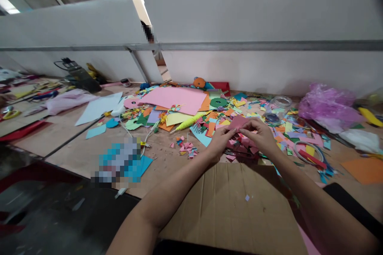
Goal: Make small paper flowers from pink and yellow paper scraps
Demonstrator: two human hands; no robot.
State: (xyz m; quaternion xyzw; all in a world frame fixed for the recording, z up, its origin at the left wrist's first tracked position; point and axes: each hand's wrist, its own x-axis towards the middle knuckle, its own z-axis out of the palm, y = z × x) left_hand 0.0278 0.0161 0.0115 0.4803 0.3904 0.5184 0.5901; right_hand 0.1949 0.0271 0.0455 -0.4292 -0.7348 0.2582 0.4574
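Between the fingertips of both hands is a small piece of dusky pink paper (239, 122), held above the table's front part. My left hand (220, 140) pinches its left lower edge. From the other side, my right hand (259, 134) pinches the same piece near its lower right edge. Right below the hands lies a heap of pink and dark red paper scraps (247, 145), partly hidden by the fingers. A sheet of brown cardboard (230, 203) extends from the table edge toward my body.
Coloured paper scraps (291, 137) cover much of the table. A large pink sheet (176, 99) lies behind, left of a clear jar (277, 109). Farther right sits a purple plastic bag (327, 105). A dark bottle (82, 75) leans at the left. White panels (254, 12) stand along the back.
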